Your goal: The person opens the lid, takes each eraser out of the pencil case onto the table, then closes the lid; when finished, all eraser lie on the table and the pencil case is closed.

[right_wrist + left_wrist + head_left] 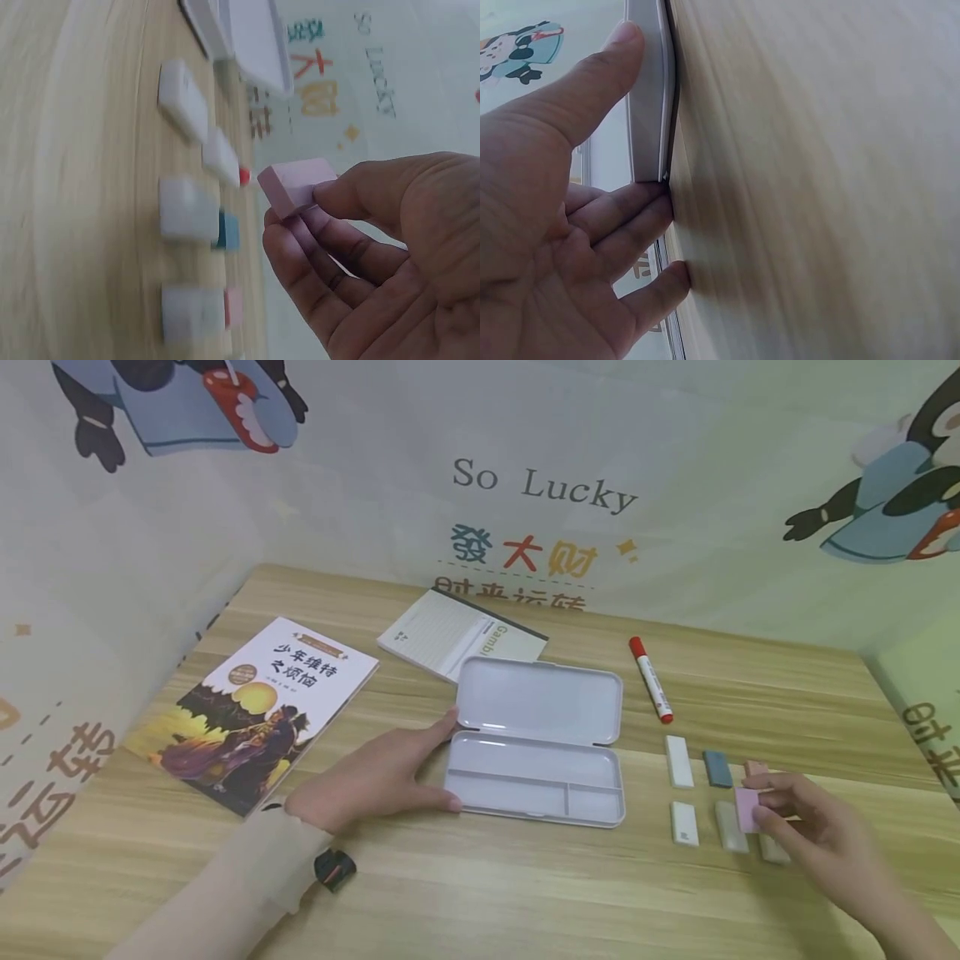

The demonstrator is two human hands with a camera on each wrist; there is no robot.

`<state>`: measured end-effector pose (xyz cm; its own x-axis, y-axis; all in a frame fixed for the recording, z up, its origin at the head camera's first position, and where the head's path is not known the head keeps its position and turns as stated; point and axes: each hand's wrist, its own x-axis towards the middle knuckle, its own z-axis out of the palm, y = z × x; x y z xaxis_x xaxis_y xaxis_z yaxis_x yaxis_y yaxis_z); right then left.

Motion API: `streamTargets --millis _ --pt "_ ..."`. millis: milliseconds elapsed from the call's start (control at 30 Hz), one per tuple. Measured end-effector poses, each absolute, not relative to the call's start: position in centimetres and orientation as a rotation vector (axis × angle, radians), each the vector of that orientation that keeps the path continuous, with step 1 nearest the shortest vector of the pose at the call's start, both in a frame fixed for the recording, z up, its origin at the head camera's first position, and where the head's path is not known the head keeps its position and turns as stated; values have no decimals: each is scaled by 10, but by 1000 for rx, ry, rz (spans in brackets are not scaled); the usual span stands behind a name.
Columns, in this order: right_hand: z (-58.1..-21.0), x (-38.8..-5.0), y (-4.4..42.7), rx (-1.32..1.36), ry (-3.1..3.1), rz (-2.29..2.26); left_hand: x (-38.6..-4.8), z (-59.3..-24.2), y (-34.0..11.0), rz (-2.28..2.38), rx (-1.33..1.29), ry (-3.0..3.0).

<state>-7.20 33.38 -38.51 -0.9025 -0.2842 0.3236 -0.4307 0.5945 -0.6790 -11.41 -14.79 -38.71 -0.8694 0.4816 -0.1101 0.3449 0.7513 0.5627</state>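
A pale pencil case (536,777) lies opened out on the table, its lid folded back and its tray split into compartments. Along its left side, my left hand (375,777) touches it with extended thumb and fingers; the left wrist view shows the thumb against the side wall. My right hand (817,827) pinches a pink eraser (296,184) between thumb and fingers, above the table. Below it are a pale eraser (729,827) and another pale one (774,849), partly hidden. Nearby lie a blue eraser (717,768), a salmon eraser (755,767) and white erasers (678,762).
Left of the case lies an illustrated book (262,710). A notepad (450,631) is partly covered by the case's lid. A red-capped marker (651,680) lies behind the erasers. Printed cloth (360,485) hangs behind the wooden table (480,893).
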Motion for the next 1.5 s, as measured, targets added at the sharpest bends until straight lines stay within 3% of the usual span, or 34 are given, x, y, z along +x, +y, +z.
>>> streamTargets --millis 233,567,1200,1500 --pt "-391 -56 378 346 -2806 976 -115 -387 -148 798 652 2702" --pt "-404 -46 409 205 -2904 879 -114 -386 -147 808 648 2697" --pt "-412 -52 418 145 -3061 781 -114 -387 -146 807 654 2692" --pt "-385 -72 397 263 -2823 826 -114 -387 -146 823 660 2695"
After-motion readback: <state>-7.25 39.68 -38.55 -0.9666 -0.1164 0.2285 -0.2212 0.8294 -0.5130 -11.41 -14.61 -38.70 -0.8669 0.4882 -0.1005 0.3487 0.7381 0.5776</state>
